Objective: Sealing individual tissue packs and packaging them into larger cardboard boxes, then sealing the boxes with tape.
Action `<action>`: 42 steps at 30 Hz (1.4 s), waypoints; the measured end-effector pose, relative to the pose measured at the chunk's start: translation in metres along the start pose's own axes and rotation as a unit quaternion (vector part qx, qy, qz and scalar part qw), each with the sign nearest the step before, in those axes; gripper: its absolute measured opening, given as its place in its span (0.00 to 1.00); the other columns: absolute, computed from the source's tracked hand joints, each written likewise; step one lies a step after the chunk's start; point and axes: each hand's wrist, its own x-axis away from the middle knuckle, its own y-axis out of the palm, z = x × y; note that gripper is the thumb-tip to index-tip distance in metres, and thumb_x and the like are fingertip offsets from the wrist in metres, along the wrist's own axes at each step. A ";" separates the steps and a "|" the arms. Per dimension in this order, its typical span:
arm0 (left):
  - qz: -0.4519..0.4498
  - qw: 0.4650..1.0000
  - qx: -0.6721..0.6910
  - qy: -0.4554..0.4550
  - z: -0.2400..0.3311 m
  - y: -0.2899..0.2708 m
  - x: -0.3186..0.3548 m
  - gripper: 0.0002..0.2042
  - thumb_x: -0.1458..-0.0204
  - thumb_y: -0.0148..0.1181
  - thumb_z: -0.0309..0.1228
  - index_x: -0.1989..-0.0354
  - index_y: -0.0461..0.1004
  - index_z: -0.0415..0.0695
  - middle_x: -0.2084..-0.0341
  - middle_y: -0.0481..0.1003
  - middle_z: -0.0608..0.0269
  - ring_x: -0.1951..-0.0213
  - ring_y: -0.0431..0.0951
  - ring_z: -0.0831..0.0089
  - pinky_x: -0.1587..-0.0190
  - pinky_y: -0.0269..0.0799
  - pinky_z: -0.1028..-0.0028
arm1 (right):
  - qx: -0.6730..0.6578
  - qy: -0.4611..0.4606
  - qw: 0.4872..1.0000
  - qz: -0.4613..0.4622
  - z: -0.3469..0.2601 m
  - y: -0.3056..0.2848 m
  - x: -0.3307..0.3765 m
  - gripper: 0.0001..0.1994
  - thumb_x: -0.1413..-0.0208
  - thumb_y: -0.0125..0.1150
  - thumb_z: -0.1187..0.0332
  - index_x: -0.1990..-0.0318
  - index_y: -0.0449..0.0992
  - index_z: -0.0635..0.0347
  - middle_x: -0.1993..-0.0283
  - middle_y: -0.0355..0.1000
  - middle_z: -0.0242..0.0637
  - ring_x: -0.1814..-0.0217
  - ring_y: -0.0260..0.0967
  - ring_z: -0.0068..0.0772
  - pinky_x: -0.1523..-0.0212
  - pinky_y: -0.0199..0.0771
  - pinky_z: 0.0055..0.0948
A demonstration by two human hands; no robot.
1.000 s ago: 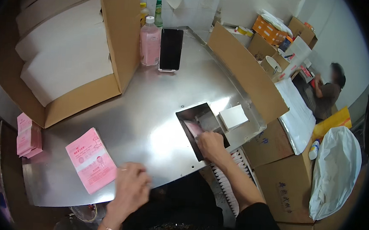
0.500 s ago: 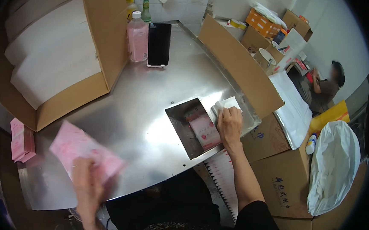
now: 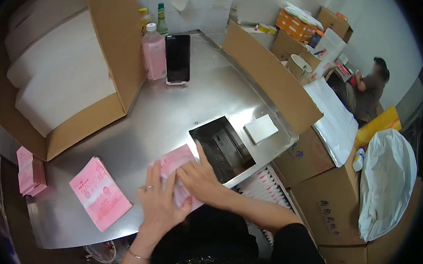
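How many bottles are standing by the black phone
3: a pink bottle just left of the phone; behind that bottle, a green bottle and a partly hidden yellow-capped bottle. Others may be hidden.

Both hands (image 3: pixel 160 206) (image 3: pixel 202 181) on a pink packet (image 3: pixel 181 156), near a rectangular opening (image 3: pixel 227 150).

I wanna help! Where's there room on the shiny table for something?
Biggest bare patch: the table between the left carton, phone and dark opening. A smaller one: between carton and the flat pink stack. It's crowded where the left hand and right hand touch the pink packet, and around the bottles.
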 end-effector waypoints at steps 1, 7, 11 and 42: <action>0.016 1.000 0.008 -0.001 0.008 0.007 -0.005 0.38 0.63 0.68 0.46 0.43 0.67 0.38 0.34 0.57 0.35 0.33 0.57 0.39 0.45 0.57 0.45 | 0.005 0.007 1.000 0.000 -0.009 -0.005 -0.008 0.16 0.55 0.62 0.67 0.57 0.78 0.61 0.60 0.72 0.42 0.55 0.73 0.39 0.30 0.43 0.68; 0.026 0.996 -0.082 0.039 -0.012 -0.007 -0.003 0.34 0.56 0.64 0.45 0.39 0.67 0.44 0.36 0.61 0.43 0.36 0.59 0.40 0.47 0.58 0.50 | -0.005 0.014 0.971 0.238 0.011 -0.019 0.024 0.12 0.55 0.58 0.71 0.60 0.76 0.62 0.65 0.73 0.43 0.57 0.73 0.44 0.34 0.54 0.65; -0.017 0.995 -0.094 -0.015 0.000 -0.008 -0.002 0.28 0.53 0.64 0.46 0.43 0.73 0.47 0.47 0.68 0.47 0.52 0.68 0.48 0.55 0.61 0.55 | 0.262 0.260 0.910 0.191 0.120 -0.041 0.065 0.08 0.47 0.63 0.68 0.65 0.73 0.62 0.66 0.66 0.44 0.59 0.66 0.47 0.48 0.66 0.55; -0.071 0.991 0.072 0.089 0.010 -0.004 0.001 0.22 0.54 0.63 0.28 0.47 0.73 0.41 0.58 0.70 0.49 0.60 0.73 0.56 0.58 0.69 0.60 | 0.072 0.189 0.914 0.352 0.100 -0.051 0.050 0.24 0.58 0.59 0.84 0.49 0.79 0.60 0.50 0.75 0.41 0.45 0.73 0.46 0.40 0.68 0.44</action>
